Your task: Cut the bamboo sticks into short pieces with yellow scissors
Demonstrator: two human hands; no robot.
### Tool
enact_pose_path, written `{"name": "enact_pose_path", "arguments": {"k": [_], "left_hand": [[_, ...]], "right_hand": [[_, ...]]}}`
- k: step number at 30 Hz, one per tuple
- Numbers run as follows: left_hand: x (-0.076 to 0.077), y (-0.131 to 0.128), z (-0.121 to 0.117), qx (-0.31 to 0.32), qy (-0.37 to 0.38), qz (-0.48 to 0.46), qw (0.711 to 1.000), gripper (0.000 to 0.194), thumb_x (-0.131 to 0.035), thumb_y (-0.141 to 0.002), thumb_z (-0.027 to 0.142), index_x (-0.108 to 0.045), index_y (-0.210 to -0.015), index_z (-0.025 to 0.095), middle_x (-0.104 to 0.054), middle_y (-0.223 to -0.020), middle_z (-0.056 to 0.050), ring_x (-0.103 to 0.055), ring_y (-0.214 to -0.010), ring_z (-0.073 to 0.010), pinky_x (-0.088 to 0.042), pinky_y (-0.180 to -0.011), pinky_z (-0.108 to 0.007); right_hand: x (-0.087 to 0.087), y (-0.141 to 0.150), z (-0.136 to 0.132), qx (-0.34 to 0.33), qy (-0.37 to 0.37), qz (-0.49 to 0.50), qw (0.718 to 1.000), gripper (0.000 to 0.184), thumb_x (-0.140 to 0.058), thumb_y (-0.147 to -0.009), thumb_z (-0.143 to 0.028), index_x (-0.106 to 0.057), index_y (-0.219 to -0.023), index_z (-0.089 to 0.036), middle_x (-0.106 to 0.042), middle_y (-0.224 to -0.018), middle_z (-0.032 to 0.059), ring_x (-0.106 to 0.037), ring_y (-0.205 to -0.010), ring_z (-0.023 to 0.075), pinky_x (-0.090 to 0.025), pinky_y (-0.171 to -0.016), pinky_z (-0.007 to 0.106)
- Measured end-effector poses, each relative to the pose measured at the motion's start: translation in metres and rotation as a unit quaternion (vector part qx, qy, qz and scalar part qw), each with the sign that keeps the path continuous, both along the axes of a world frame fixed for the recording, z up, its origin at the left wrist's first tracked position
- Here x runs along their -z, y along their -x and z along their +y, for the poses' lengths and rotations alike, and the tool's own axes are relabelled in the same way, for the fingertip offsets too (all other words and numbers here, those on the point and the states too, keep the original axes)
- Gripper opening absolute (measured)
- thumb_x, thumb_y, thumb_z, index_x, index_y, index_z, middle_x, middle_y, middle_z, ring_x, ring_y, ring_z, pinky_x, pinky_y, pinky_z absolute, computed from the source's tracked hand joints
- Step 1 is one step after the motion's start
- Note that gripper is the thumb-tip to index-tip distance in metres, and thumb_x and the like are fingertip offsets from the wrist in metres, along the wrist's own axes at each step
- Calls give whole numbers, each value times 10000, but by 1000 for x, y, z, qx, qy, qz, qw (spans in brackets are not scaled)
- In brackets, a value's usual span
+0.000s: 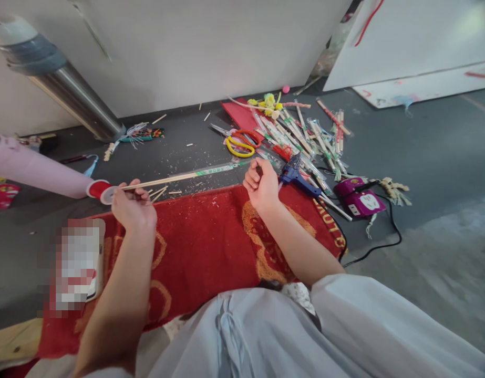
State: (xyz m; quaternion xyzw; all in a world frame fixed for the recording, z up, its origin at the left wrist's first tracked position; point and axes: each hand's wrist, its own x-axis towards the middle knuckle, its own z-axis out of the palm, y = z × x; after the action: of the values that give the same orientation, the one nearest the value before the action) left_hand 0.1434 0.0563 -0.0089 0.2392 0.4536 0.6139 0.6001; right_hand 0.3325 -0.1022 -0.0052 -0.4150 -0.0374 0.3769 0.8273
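Note:
My left hand (134,211) is closed round the ends of a pair of wooden chopsticks (167,180), held low above the floor and pointing right. A clear plastic wrapper (218,169) with green print covers their far part. At the wrapper's other end my right hand (261,184) is curled, its fingertips pinching the plastic. Short cut stick pieces (158,194) lie below the chopsticks. Just right of my right hand rests a blue glue gun (299,178). Scissors with red and yellow handles (242,144) lie beyond the wrapper.
Several wrapped chopsticks (293,131) are heaped at the back right. A purple power socket (358,197) with a black cable sits at right. A red towel (203,241) lies before me, a phone (80,262) on its left. Someone's prosthetic-like pink tube (41,165) and a metal post (76,89) stand left.

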Motion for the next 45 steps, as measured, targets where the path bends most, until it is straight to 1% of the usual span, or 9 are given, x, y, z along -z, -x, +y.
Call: {"name": "enact_pose_path", "arguments": {"k": [5, 12, 20, 25, 27, 32, 38, 41, 45], "left_hand": [[0, 0, -1, 7, 4, -4, 1000, 209, -279, -975, 185, -435, -837, 167, -596, -673, 4, -440, -449, -27, -307, -433, -118], [-1, 2, 1, 6, 18, -9, 1000, 184, -294, -948, 135, -427, -826, 169, -586, -698, 7, -425, -447, -16, -300, -433, -110], [-3, 3, 3, -1, 24, -17, 1000, 196, -269, -949, 125, -421, -832, 163, -571, -677, 10, -401, -439, -21, -284, -429, -116], [-1, 3, 3, -3, 24, -15, 1000, 191, -258, -938, 110, -405, -832, 172, -547, -685, 24, -400, -441, -17, -283, -440, -120], [-1, 3, 3, 3, 23, -16, 1000, 179, -270, -924, 97, -404, -831, 173, -540, -683, 27, -396, -438, -15, -277, -441, -124], [0, 2, 1, 9, 23, -19, 1000, 154, -302, -901, 87, -417, -836, 166, -539, -659, 30, -384, -424, -17, -265, -432, -131], [0, 1, -1, 20, 16, -8, 1000, 157, -319, -898, 110, -440, -819, 170, -535, -613, 41, -377, -402, -24, -261, -423, -139], [-2, 0, -4, 34, 7, -1, 999, 179, -310, -907, 114, -454, -814, 166, -532, -583, 46, -362, -380, -31, -233, -402, -156], [-3, -2, -7, 45, 1, 11, 999, 198, -308, -912, 105, -465, -807, 163, -528, -543, 49, -353, -369, -39, -213, -395, -168]], "right_hand": [[0, -4, -1, 29, 10, 8, 999, 233, -399, -877, -267, -384, -649, -220, -214, -428, -116, -165, -341, 48, -138, -361, 207], [6, -13, -3, 87, -11, -27, 996, 281, -448, -872, -380, -334, -659, -236, -183, -431, -115, -139, -345, 63, -160, -355, 228], [-2, -24, -9, 165, -29, 7, 986, 212, -414, -852, -292, -337, -664, -231, -185, -436, -109, -133, -351, 65, -142, -362, 228], [-6, -26, -11, 205, -13, -31, 978, 238, -388, -875, -356, -318, -681, -236, -182, -450, -108, -145, -357, 66, -163, -374, 221], [-7, -26, -11, 204, -1, -42, 978, 244, -376, -883, -368, -324, -685, -236, -190, -453, -107, -153, -361, 64, -171, -378, 214], [-9, -19, -10, 189, -27, -77, 979, 266, -414, -878, -386, -336, -673, -235, -200, -440, -106, -157, -350, 60, -163, -369, 218], [-8, -9, -6, 157, 28, -138, 978, 283, -421, -887, -421, -400, -676, -233, -244, -439, -104, -194, -347, 50, -184, -376, 207], [-4, -5, -3, 117, 16, -143, 983, 249, -454, -883, -383, -455, -688, -228, -294, -433, -102, -202, -340, 44, -173, -372, 207], [0, -4, -1, 39, 17, -110, 993, 200, -451, -884, -325, -512, -727, -218, -341, -436, -100, -218, -339, 42, -167, -370, 204]]}}
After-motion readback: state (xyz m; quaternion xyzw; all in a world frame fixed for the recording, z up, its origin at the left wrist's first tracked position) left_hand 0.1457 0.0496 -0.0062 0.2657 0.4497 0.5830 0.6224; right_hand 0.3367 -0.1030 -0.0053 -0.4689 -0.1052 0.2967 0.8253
